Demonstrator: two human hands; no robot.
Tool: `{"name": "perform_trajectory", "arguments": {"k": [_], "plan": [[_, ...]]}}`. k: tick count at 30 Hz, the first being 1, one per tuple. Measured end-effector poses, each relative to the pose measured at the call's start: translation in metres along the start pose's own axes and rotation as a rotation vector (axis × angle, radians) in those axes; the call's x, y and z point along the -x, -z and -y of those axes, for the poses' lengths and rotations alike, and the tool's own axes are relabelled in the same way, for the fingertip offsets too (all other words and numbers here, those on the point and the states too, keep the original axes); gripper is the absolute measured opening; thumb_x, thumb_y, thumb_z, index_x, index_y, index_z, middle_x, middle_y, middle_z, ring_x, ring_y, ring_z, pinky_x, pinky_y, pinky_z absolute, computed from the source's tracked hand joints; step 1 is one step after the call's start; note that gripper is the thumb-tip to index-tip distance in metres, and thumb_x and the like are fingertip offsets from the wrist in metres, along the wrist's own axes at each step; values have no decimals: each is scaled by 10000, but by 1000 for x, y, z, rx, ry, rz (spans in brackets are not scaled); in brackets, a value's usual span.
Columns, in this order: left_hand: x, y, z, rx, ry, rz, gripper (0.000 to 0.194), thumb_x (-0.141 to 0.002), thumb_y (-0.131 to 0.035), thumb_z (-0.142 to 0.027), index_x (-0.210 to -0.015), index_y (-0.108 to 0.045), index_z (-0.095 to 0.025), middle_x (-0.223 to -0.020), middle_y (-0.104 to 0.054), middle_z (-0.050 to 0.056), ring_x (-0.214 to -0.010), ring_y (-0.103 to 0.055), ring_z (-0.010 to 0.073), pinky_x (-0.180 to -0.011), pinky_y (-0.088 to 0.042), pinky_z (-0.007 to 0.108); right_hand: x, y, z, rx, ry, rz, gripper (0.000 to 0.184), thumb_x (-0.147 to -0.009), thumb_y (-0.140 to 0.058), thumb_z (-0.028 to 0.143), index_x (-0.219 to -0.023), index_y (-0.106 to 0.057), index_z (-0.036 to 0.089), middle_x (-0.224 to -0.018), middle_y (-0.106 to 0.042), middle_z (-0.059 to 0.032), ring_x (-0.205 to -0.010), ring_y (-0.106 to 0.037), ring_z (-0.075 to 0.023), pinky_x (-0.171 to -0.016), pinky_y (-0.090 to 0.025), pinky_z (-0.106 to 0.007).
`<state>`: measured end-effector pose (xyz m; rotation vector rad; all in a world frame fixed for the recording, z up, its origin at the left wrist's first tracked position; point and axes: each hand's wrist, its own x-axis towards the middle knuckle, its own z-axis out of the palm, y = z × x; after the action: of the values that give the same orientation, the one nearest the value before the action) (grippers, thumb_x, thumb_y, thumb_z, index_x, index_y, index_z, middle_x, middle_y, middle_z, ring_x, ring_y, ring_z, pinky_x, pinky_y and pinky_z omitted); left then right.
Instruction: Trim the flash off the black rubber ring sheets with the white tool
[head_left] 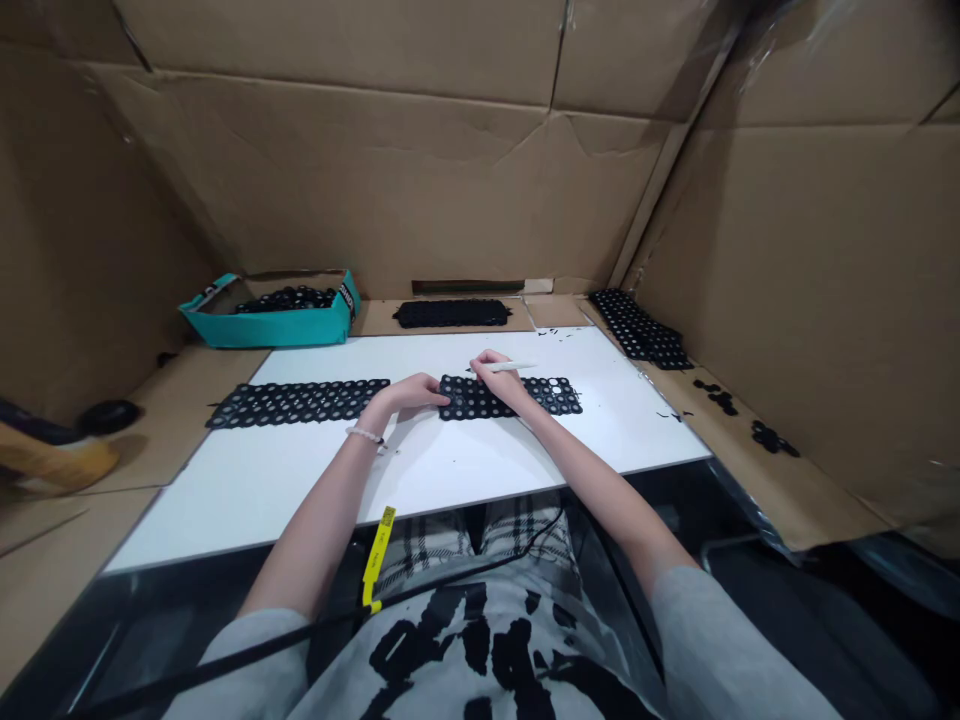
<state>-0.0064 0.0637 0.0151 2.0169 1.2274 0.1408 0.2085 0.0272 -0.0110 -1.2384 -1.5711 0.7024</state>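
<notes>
My left hand (409, 393) lies flat on the left end of a black perforated strip (510, 398), holding it down without gripping it. My right hand (499, 380) rests on the same strip and is closed around a thin white stick (516, 367), perhaps a pen or stylus. A second black perforated strip (296, 403) lies to the left, its right end close to my left fingers. Both strips lie flat on a white board (450, 470). A beaded bracelet (365, 434) circles my left wrist.
A teal tray (315, 322) holds black pieces at the back left. Another black strip (452, 313) lies behind the board, and a stack of sheets (637, 330) sits at the right. Small black scraps (720, 400) lie on cardboard. Cardboard walls surround the area.
</notes>
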Motion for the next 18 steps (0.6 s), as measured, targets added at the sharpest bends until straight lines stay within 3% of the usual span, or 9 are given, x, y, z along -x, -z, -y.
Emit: {"name": "perform_trajectory", "arguments": {"k": [4,9,14,18], "plan": [[1,3,3,26,-59,22,415,-607,-702,-551,-590,-480,-201,-580,-434,-28,-587,-378,144,-572,-286,278,1,2,1,17,-49,-15,190,-820,-564,410,-787,-589,225,-577,-550,55,-598,-539,-151,-635,-400,-262],[2,5,2,8,-50,30,447,-595,-718,-578,-585,-479,-200,-579,-436,-25,-589,-377,146,-572,-283,274,-2,-1,3,-66,-20,-50,234,-784,-640,436,-798,-663,204,-823,-696,-10,-786,-622,-160,-760,-470,-274],[-1,5,2,-46,-16,59,468,-570,-738,-590,-537,-480,-201,-533,-406,-28,-561,-345,139,-545,-251,274,1,4,13,-315,-195,30,236,-804,-634,337,-969,-708,186,-778,-715,-27,-687,-635,-135,-694,-518,-271],[-2,4,2,-4,-22,83,451,-584,-726,-597,-563,-517,-197,-554,-447,-18,-574,-369,145,-552,-270,273,18,3,18,-483,-313,77,170,-744,-720,289,-859,-706,164,-778,-733,-50,-693,-671,-139,-711,-557,-270]]}}
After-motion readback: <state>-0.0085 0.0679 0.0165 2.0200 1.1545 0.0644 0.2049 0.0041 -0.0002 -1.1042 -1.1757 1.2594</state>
